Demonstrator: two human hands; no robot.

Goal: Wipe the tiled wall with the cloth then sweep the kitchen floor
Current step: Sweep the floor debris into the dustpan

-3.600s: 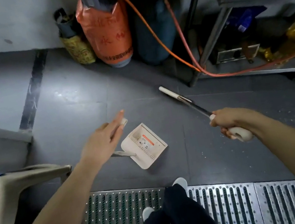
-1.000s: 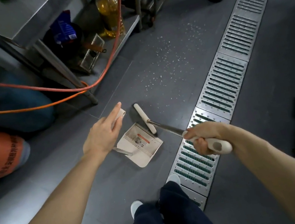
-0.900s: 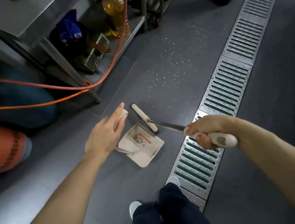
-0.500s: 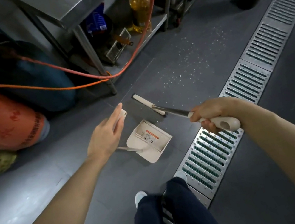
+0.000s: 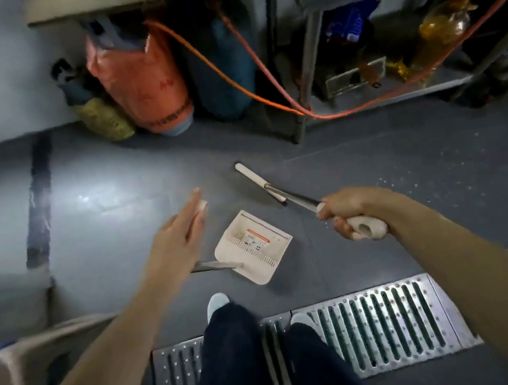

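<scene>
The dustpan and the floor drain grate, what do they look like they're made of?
Dustpan: likely plastic, judging by its matte cream scoop with moulded comb teeth; its thin grey handle shaft looks metallic. Drain grate: probably stainless steel, being bright silver, slotted and studded, with light glinting off it.

Both hands gripping (left (image 5: 173, 240) forefinger straight, right (image 5: 348, 213) fisted).
</scene>
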